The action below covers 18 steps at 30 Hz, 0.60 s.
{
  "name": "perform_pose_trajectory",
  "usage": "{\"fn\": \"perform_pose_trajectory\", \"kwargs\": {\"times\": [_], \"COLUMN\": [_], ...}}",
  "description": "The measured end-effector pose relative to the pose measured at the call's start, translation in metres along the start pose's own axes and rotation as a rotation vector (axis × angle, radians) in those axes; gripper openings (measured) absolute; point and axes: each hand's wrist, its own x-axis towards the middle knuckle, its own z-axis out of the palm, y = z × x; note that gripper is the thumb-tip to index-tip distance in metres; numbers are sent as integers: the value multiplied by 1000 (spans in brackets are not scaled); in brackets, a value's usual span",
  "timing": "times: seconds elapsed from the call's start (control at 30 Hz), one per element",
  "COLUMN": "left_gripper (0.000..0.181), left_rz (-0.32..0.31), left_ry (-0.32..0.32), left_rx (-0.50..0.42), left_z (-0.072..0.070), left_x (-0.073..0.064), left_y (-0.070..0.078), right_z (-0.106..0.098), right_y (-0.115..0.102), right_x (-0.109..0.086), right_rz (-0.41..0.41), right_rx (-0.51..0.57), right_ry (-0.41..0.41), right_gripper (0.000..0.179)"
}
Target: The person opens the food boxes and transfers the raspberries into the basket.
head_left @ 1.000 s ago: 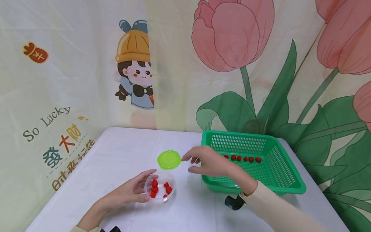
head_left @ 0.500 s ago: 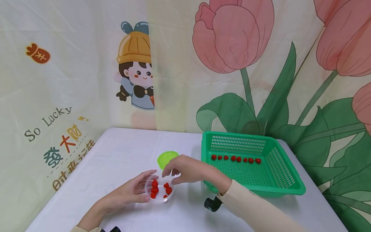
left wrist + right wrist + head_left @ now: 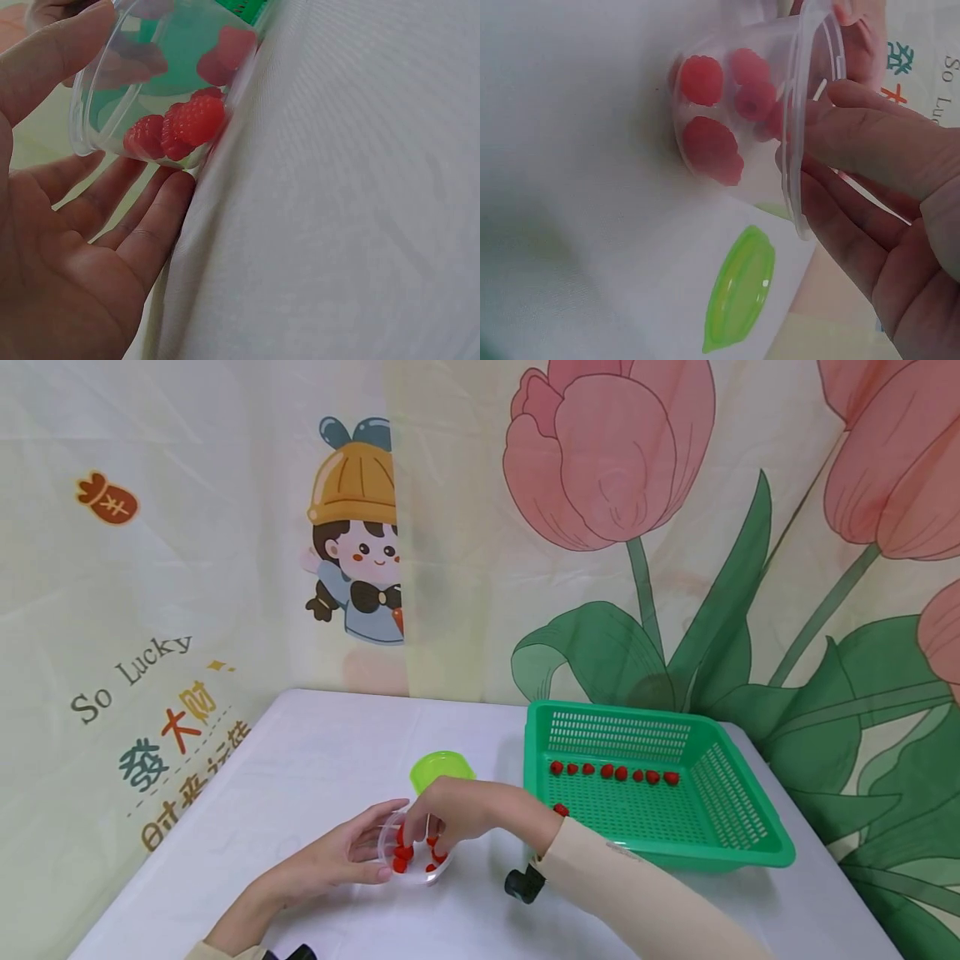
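In the head view, my left hand [image 3: 341, 856] holds a clear plastic cup [image 3: 427, 880] on the white table, thumb and fingers round its near-left side. Several red raspberries [image 3: 199, 118] lie in the bottom of the cup. My right hand [image 3: 457, 814] reaches into the cup from the right. Its thumb and fingertips are apart, just inside the mouth. In the right wrist view, the right fingers [image 3: 832, 217] overlap the rim, and one raspberry [image 3: 776, 120] shows close to the fingertips. Behind the right hand lies a bright green lid [image 3: 435, 768].
A green perforated basket [image 3: 738, 760] stands on the right side of the table. Several raspberries form a row [image 3: 622, 773] along its back, and a single raspberry [image 3: 561, 810] sits nearer its left side. A printed cloth [image 3: 465, 568] hangs behind the table.
My right hand has moved left and down from the basket's edge, past the lid, into the cup. The left hand still holds the cup in place.
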Motion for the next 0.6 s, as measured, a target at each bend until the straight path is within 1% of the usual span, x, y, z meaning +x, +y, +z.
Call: {"fn": "perform_pose_trajectory", "kwargs": {"times": [0.07, 0.37, 0.6], "left_gripper": [84, 82, 82], "left_rz": [8, 26, 33], "left_ry": [0, -22, -27], "left_rx": [8, -27, -32], "left_z": [0, 1, 0], "left_x": [0, -1, -1], "left_y": [-1, -1, -2], "right_z": [1, 4, 8], "right_y": [-1, -7, -8], "right_x": [3, 18, 27], "right_rz": [8, 18, 34], "right_rx": [-18, -169, -249], "right_ry": [-27, -133, -184], "right_gripper": [32, 26, 25]}}
